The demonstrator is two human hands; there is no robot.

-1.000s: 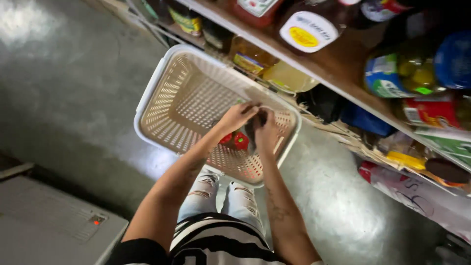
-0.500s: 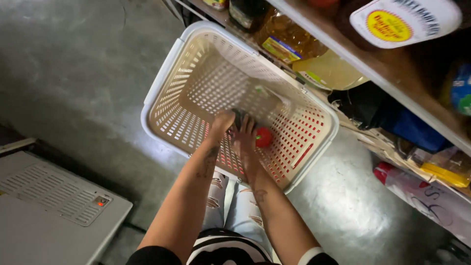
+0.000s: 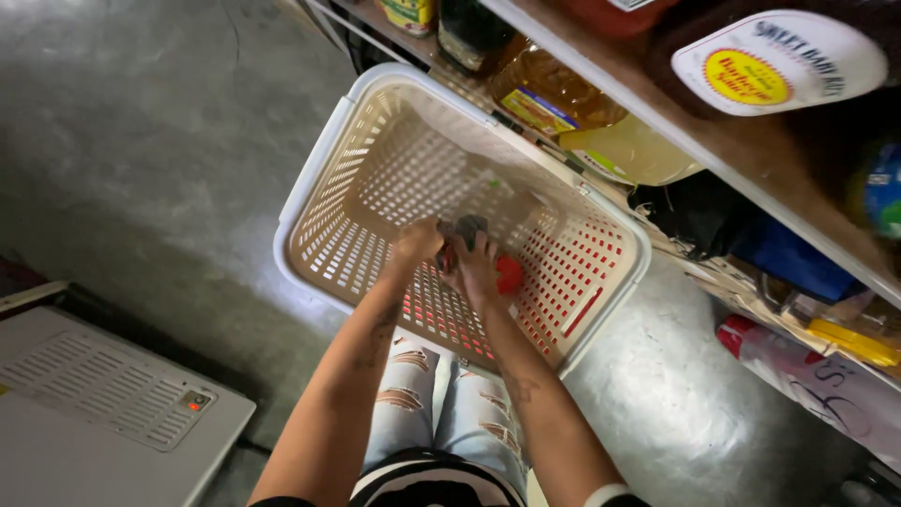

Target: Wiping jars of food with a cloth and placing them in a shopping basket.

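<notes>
A beige slotted plastic basket (image 3: 328, 160) with a white rim is in front of me, just below a shelf. Both my hands reach into it. My left hand (image 3: 416, 242) and my right hand (image 3: 479, 270) together grip a small dark grey and red object (image 3: 466, 228) over the basket's near side. A red part (image 3: 510, 274) of it shows just right of my right hand. I cannot tell what the object is. My fingers hide most of it.
A wooden shelf (image 3: 713, 150) at the upper right holds bottles of amber liquid (image 3: 554, 94), a dark bottle (image 3: 469, 33) and a lidded jar (image 3: 774, 61). More packaged goods (image 3: 826, 376) lie below at the right. A white appliance (image 3: 94, 413) sits at the lower left on the concrete floor.
The view has shifted closer to the basket and shelf. My hands stay together inside the basket, and the grey part of the object now shows between them.
</notes>
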